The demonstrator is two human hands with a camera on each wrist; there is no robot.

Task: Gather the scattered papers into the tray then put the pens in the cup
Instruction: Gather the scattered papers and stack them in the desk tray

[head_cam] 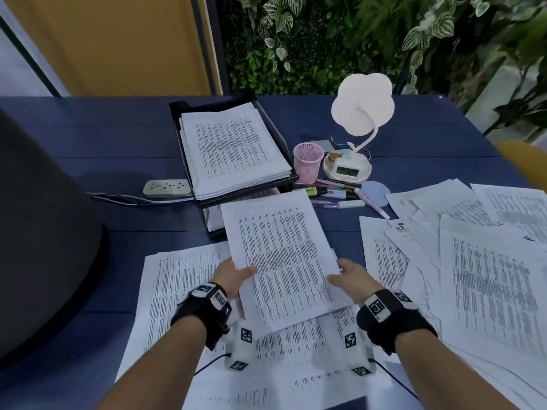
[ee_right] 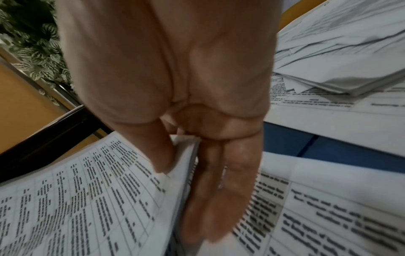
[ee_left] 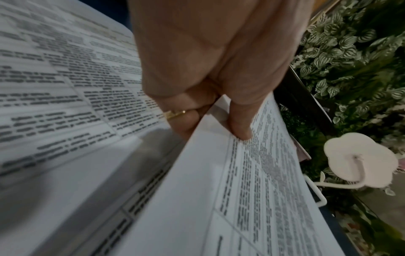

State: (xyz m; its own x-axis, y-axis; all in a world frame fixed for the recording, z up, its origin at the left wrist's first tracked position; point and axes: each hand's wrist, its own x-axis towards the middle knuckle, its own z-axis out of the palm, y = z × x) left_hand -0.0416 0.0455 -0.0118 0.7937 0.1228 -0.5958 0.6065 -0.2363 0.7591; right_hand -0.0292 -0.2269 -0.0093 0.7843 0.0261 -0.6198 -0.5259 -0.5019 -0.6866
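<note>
A stack of printed papers is lifted above the table between both hands, its far end near the black tray. My left hand pinches the stack's left edge, thumb on top and fingers beneath. My right hand pinches the right edge the same way, thumb above the papers. The tray holds a thick pile of sheets. More scattered papers lie beneath and to the right. A pink mesh cup stands right of the tray, with pens lying in front of it.
A white flower-shaped lamp with a clock base stands behind the pens. A power strip with cables lies left of the tray. A dark rounded object fills the left. Leafy plants line the blue table's far edge.
</note>
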